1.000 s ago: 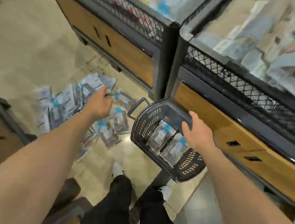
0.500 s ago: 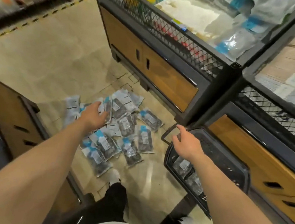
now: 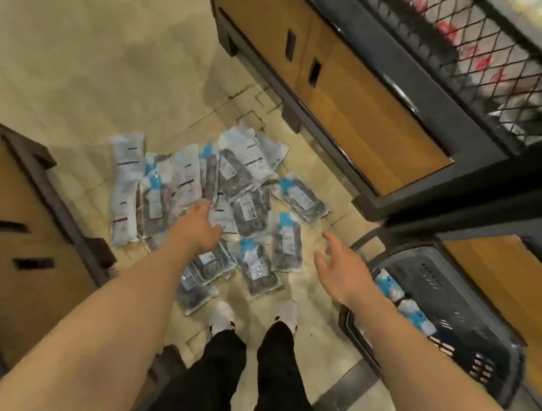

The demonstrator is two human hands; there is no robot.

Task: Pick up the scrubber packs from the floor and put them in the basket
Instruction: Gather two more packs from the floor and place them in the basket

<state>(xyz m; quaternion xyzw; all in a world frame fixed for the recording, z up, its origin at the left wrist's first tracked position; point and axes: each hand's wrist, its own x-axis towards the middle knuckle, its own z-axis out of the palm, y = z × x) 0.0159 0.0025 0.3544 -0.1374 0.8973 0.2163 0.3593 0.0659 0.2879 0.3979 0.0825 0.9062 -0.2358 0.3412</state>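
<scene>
Several scrubber packs (image 3: 248,209), clear bags with blue and white labels over dark scrubbers, lie in a heap on the tiled floor ahead of my feet. My left hand (image 3: 200,229) reaches down over the middle of the heap, fingers loosely spread, holding nothing. My right hand (image 3: 340,268) hovers open to the right of the heap, between it and the basket. The dark plastic basket (image 3: 485,368) stands on the floor at the right, with at least two packs (image 3: 414,317) inside; my right forearm hides part of it.
A wood-panelled display bin with black mesh sides (image 3: 362,90) stands behind the heap and basket. Another wooden cabinet (image 3: 10,234) stands at the left. My legs and white shoes (image 3: 287,313) are just below the heap. Beige floor stretches to the upper left.
The view has swung left and down onto the heap. My right hand has left the basket rim and moved toward the packs. My left hand stays over the heap.
</scene>
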